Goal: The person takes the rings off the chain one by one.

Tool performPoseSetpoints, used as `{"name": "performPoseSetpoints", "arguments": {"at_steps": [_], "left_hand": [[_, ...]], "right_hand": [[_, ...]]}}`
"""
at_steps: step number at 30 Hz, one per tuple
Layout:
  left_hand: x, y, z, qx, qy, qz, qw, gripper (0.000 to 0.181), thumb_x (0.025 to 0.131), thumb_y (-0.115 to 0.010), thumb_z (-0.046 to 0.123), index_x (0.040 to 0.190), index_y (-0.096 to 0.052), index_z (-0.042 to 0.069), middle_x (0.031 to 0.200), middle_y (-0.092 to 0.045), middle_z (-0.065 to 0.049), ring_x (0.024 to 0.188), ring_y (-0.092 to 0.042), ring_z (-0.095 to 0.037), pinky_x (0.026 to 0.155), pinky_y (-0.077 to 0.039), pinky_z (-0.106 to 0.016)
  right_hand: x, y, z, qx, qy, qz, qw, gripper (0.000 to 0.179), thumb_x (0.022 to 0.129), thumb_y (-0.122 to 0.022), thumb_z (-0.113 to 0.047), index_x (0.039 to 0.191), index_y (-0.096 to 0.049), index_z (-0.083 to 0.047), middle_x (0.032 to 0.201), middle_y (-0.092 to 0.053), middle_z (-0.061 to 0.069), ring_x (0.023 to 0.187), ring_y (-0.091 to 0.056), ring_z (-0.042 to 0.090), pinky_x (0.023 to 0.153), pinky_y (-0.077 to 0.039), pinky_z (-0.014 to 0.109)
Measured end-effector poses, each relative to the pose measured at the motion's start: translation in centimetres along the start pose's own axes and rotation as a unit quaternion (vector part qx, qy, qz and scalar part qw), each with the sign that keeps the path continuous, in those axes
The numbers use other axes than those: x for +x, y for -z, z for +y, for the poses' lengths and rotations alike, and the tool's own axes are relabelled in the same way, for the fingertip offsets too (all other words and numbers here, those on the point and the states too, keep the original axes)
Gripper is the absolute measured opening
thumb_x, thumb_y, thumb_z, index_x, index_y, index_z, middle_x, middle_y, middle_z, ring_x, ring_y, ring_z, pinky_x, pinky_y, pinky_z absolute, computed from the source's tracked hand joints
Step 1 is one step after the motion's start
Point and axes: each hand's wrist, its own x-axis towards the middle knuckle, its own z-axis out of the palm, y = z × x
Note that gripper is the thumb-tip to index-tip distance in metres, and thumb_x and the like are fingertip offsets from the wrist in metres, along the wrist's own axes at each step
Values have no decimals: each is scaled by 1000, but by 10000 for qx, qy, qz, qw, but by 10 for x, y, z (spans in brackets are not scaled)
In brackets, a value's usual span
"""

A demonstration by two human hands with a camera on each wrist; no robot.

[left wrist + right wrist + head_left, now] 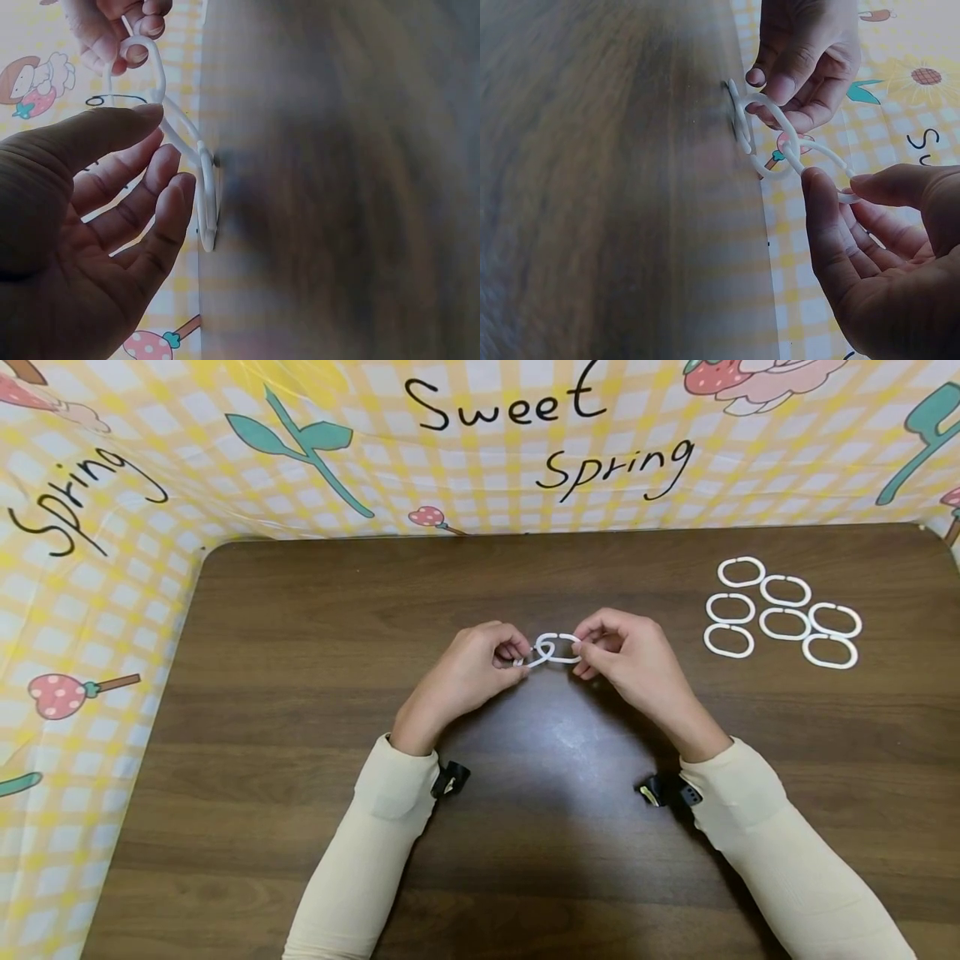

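Two white plastic oval chain links are hooked through each other between the hands. My left hand (472, 664) pinches the left link (178, 118) between thumb and fingers. With thumb and index finger, my right hand (626, 652) grips the end of the right link (549, 636), which has a small gap in its upper side. A third white link (209, 202) hangs from the left one, low by the tabletop in both wrist views; in the head view the left hand mostly hides it.
Several loose white links (729, 655) lie flat in a cluster at the right rear of the brown wooden table (300, 710). A yellow checked cloth (480, 460) with printed words and strawberries stands behind the table and along its left side. Small black cameras (451, 779) sit at both sleeve cuffs.
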Motion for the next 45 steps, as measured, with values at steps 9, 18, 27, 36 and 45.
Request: {"name": "performPoseSetpoints", "arguments": {"at_steps": [9,18,27,36,45], "left_hand": [[2,0,1,63,-29,-31,10000,5,93,-74,6,99,-74,7,98,-71,-5,91,-65,-17,84,-55,-29],[3,2,1,66,9,-4,10000,4,96,-71,7,98,-74,7,96,-71,-4,89,-65,-16,82,-54,-28],[1,3,1,-84,51,24,9999,4,96,-69,4,98,-73,6,93,-69,-5,86,-64,-16,79,-54,-27],[2,2,0,-92,-41,101,9999,11,96,-65,1,103,-73,6,94,-68,-5,87,-63,-17,80,-54,-28],[2,1,-1,45,-241,197,9995,14,97,-63,2,105,-74,6,95,-67,-5,88,-63,-17,79,-53,-28]], "right_hand": [[1,1,-1,84,-27,34,10000,11,97,-65,4,104,-69,10,91,-70,26,66,-72,12,62,-62,30],[1,5,1,42,-61,78,9999,10,97,-65,4,104,-69,10,92,-69,26,67,-71,11,64,-63,30],[0,8,3,-42,-4,130,9999,10,97,-65,4,104,-69,10,91,-69,26,67,-71,10,63,-62,29],[-1,8,5,-119,-8,120,9999,10,97,-65,4,103,-69,10,91,-69,26,66,-70,9,63,-62,27],[-1,8,6,-77,23,116,9999,10,96,-65,4,103,-68,11,89,-69,24,65,-70,8,62,-61,27]]}}
